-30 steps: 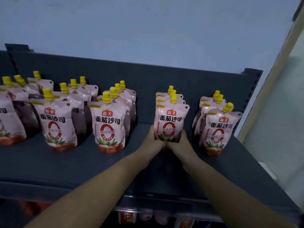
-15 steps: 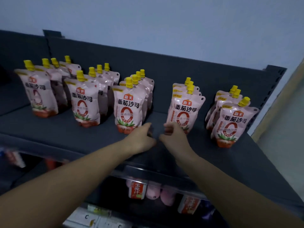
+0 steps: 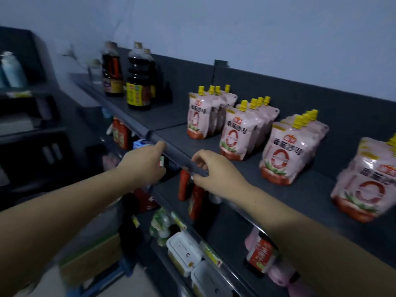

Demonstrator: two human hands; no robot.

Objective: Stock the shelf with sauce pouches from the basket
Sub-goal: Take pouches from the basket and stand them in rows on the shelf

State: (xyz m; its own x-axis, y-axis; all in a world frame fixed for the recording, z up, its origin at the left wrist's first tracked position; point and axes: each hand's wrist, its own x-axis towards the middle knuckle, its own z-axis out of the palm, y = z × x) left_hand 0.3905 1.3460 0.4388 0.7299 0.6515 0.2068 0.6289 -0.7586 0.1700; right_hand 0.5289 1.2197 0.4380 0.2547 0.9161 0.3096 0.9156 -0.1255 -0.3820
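Observation:
Pink sauce pouches with yellow caps stand in rows on the dark top shelf (image 3: 300, 189): a far row (image 3: 199, 118), a second row (image 3: 237, 133), a third row (image 3: 285, 155) and a blurred row at the right edge (image 3: 368, 185). My left hand (image 3: 143, 163) hovers just off the shelf's front lip, fingers loosely apart, holding nothing. My right hand (image 3: 216, 170) is over the front lip with fingers curled apart and empty. Both hands are clear of the pouches. No basket is in view.
Dark sauce bottles (image 3: 138, 82) stand at the far left of the top shelf. Lower shelves hold red bottles (image 3: 188, 187), white lidded boxes (image 3: 184, 251) and a red-labelled pack (image 3: 260, 256). A cardboard box (image 3: 92, 256) sits low at the left on a blue frame.
Both hands let go of the front pouch and drew back to the shelf's front edge. The view swung left, bringing the bottles and lower shelves into sight.

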